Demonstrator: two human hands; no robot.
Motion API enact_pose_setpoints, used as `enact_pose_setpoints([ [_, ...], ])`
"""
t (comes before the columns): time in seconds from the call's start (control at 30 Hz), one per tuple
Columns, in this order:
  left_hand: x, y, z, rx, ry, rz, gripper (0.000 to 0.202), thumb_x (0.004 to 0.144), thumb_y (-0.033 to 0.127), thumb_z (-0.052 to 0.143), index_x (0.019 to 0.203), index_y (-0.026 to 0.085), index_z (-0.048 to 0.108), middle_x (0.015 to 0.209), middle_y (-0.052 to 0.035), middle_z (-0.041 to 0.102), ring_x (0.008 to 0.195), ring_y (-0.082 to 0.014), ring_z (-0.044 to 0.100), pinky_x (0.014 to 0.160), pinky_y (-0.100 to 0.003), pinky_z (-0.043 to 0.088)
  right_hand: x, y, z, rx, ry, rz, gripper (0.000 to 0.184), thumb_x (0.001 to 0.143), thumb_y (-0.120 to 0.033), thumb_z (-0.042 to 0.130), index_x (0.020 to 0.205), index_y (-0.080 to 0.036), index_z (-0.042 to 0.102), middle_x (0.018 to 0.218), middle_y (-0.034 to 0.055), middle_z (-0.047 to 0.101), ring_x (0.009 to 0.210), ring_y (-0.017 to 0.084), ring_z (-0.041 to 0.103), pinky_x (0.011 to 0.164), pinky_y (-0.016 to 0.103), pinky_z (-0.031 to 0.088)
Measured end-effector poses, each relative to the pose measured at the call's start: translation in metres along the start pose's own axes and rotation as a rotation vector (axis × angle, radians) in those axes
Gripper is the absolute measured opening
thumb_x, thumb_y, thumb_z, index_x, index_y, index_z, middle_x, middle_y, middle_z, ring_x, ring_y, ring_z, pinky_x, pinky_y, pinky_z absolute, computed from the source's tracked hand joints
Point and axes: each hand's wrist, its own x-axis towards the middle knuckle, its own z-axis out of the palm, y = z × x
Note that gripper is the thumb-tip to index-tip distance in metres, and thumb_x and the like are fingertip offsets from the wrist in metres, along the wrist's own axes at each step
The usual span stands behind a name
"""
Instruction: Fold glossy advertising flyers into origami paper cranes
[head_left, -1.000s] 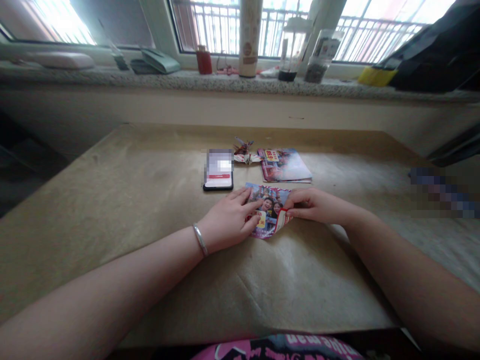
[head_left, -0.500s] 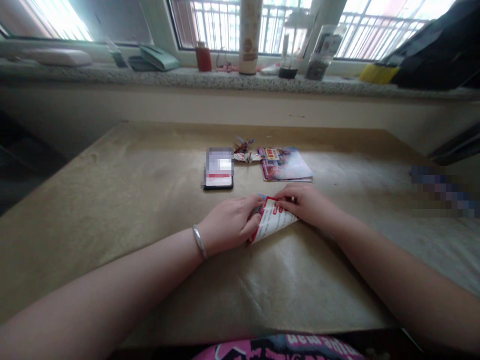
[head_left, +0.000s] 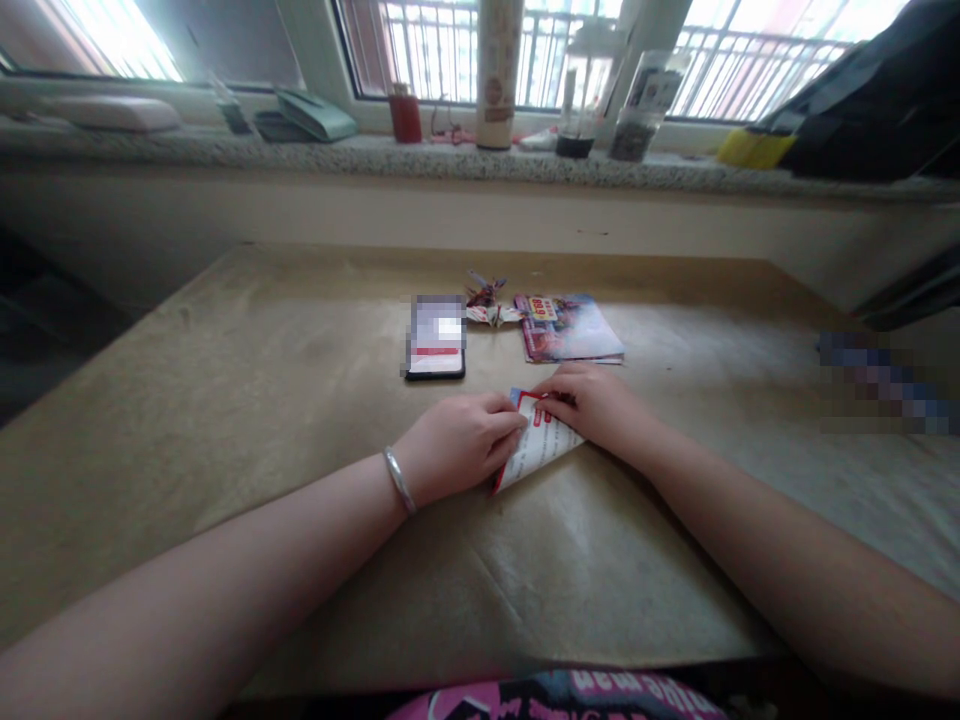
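Observation:
A printed paper sheet (head_left: 541, 446), white with red edging and a bit of blue at its top corner, is folded over slantwise on the table. At its left side my left hand (head_left: 459, 445), with a silver bangle on the wrist, has its fingers closed on the paper. My right hand (head_left: 592, 402) pinches the upper right edge, fingertips on the red print. Just beyond the hands lie a phone-like device (head_left: 436, 340) with a blurred screen, a small folded paper figure (head_left: 491, 305) and a stack of colourful printed sheets (head_left: 581, 330).
A tan cover lies over the table (head_left: 300, 350). On the stone windowsill (head_left: 375, 160) behind stand a red bottle (head_left: 406, 115), a tall tube (head_left: 496, 80) and clear containers. A dark bag (head_left: 877, 110) is at the right end. Something pixelated (head_left: 885, 383) lies at the right table edge.
My right hand has slid slightly left along the paper's upper edge. My left fingers have shifted a little over the paper, which remains folded between both hands.

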Motion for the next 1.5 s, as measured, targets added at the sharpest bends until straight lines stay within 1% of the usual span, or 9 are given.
enact_pose_setpoints([
  [0.1, 0.0, 0.0, -0.001, 0.004, 0.009, -0.01, 0.028, 0.093, 0.025, 0.042, 0.101, 0.018, 0.068, 0.102, -0.0066, 0.067, 0.086, -0.0154, 0.065, 0.079, -0.027, 0.052, 0.003, -0.002, -0.001, -0.035, -0.004, -0.002, 0.022, 0.087, -0.031, 0.057, 0.098, -0.022, 0.073, 0.093, 0.006, 0.071, 0.086, 0.02, 0.062, 0.076, 0.031, 0.045],
  [0.3, 0.001, -0.001, -0.002, 0.015, -0.043, -0.037, 0.034, 0.095, 0.03, 0.039, 0.101, 0.018, 0.069, 0.106, -0.0062, 0.068, 0.089, -0.0173, 0.066, 0.081, -0.03, 0.052, 0.009, -0.004, 0.0, -0.057, 0.003, 0.011, 0.023, 0.087, -0.032, 0.056, 0.098, -0.022, 0.074, 0.094, 0.0063, 0.071, 0.084, 0.02, 0.063, 0.073, 0.03, 0.045],
  [0.43, 0.001, -0.001, 0.0, 0.025, -0.024, -0.012, 0.029, 0.093, 0.028, 0.043, 0.1, 0.018, 0.069, 0.105, -0.0055, 0.068, 0.09, -0.0172, 0.066, 0.082, -0.029, 0.052, 0.014, -0.003, 0.003, 0.008, 0.009, 0.075, 0.017, 0.082, -0.029, 0.061, 0.091, -0.023, 0.074, 0.084, 0.0041, 0.071, 0.072, 0.016, 0.061, 0.061, 0.026, 0.042],
  [0.63, 0.001, -0.003, 0.003, 0.043, 0.049, 0.029, 0.027, 0.092, 0.027, 0.044, 0.091, 0.018, 0.07, 0.097, -0.0063, 0.069, 0.084, -0.0149, 0.066, 0.077, -0.025, 0.052, 0.024, -0.006, 0.005, 0.142, -0.06, 0.194, 0.009, 0.075, -0.028, 0.065, 0.075, -0.021, 0.07, 0.073, 0.0014, 0.071, 0.063, 0.013, 0.06, 0.053, 0.023, 0.04],
  [0.8, 0.0, -0.002, 0.002, 0.069, 0.028, 0.057, 0.027, 0.092, 0.027, 0.044, 0.087, 0.019, 0.07, 0.094, -0.0062, 0.069, 0.083, -0.0152, 0.065, 0.076, -0.025, 0.051, 0.027, -0.015, -0.002, 0.135, -0.151, 0.255, 0.009, 0.073, -0.03, 0.067, 0.071, -0.021, 0.069, 0.072, 0.0018, 0.072, 0.063, 0.014, 0.062, 0.053, 0.023, 0.041],
  [0.87, 0.0, -0.001, 0.002, 0.076, 0.024, 0.058, 0.027, 0.091, 0.027, 0.045, 0.087, 0.019, 0.07, 0.093, -0.006, 0.069, 0.083, -0.0152, 0.065, 0.076, -0.025, 0.05, 0.027, -0.018, -0.004, 0.095, -0.154, 0.272, 0.008, 0.072, -0.029, 0.068, 0.072, -0.021, 0.069, 0.073, 0.0023, 0.072, 0.064, 0.015, 0.062, 0.053, 0.024, 0.041],
  [1.07, 0.0, -0.002, 0.003, 0.08, 0.029, 0.055, 0.027, 0.091, 0.027, 0.045, 0.089, 0.019, 0.07, 0.095, -0.0057, 0.069, 0.083, -0.0149, 0.065, 0.076, -0.025, 0.05, 0.026, -0.017, -0.003, 0.105, -0.144, 0.257, 0.01, 0.071, -0.031, 0.067, 0.075, -0.021, 0.07, 0.075, 0.0029, 0.072, 0.065, 0.015, 0.062, 0.053, 0.024, 0.041],
  [1.3, 0.0, -0.002, 0.003, 0.102, 0.044, 0.074, 0.027, 0.092, 0.028, 0.045, 0.088, 0.019, 0.07, 0.093, -0.0055, 0.069, 0.083, -0.0145, 0.065, 0.076, -0.025, 0.05, 0.028, -0.013, 0.005, 0.195, -0.151, 0.313, 0.013, 0.074, -0.032, 0.065, 0.071, -0.021, 0.069, 0.068, 0.0022, 0.07, 0.061, 0.014, 0.06, 0.05, 0.024, 0.038],
  [1.5, 0.0, -0.003, 0.004, 0.109, 0.049, 0.089, 0.027, 0.092, 0.028, 0.044, 0.092, 0.018, 0.07, 0.096, -0.0056, 0.069, 0.089, -0.0158, 0.064, 0.082, -0.027, 0.051, 0.025, -0.006, 0.014, 0.227, -0.076, 0.236, 0.008, 0.073, -0.023, 0.061, 0.071, -0.019, 0.068, 0.068, 0.001, 0.069, 0.06, 0.012, 0.057, 0.052, 0.022, 0.037],
])
